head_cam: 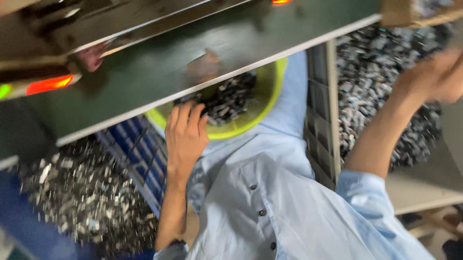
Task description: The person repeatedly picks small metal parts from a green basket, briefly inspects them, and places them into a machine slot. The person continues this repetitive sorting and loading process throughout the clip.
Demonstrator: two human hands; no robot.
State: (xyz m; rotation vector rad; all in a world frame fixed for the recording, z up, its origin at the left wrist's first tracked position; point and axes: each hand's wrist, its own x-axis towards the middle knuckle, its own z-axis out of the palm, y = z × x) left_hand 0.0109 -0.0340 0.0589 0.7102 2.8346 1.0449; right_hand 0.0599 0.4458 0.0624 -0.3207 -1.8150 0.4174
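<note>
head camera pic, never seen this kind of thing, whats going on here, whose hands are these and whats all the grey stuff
This is one picture from a camera worn on a person's head, looking down at their own body, so the light blue shirt fills the bottom. There is no robot, only two bare hands. The left hand rests on the rim of a yellow-green bowl in the lap, which holds small dark and silvery pieces. The right hand is raised and blurred over a grey crate heaped with similar pieces; whether it holds anything cannot be told. A blue crate on the other side holds more. Above is a dark green tabletop with glowing orange lights.
</note>
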